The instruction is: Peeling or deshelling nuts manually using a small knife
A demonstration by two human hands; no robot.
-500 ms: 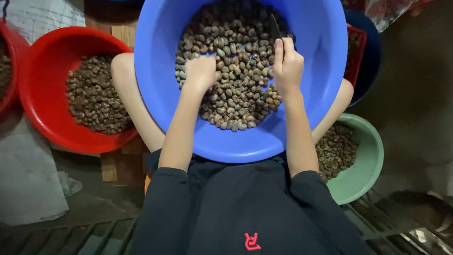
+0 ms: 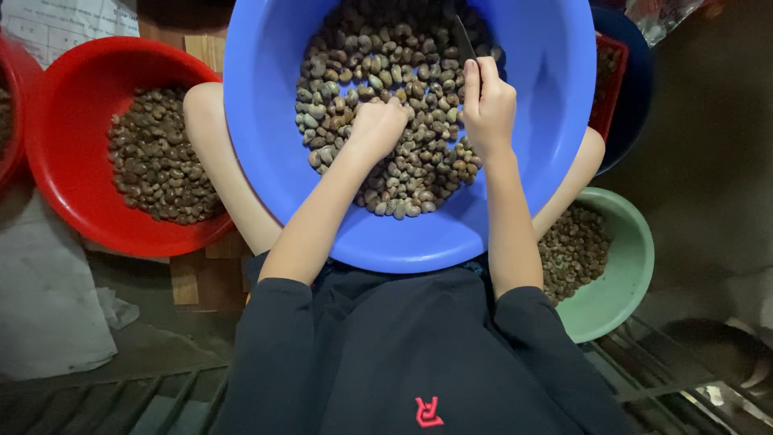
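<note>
From the head camera, the left hand (image 2: 377, 125) rests curled, fingers down among grey-brown kidney-shaped raw nuts (image 2: 386, 105) in a large round blue plastic basin (image 2: 266, 145); whether it grips one is hidden. Just beside it, the right hand (image 2: 488, 105) clasps a slim dark blade (image 2: 464, 39) pointing away.

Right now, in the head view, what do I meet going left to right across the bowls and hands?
Red bowl of nuts → blue bowl on the lap → left hand down in its nuts → right hand gripping a dark blade → green bowl of nuts.
</note>
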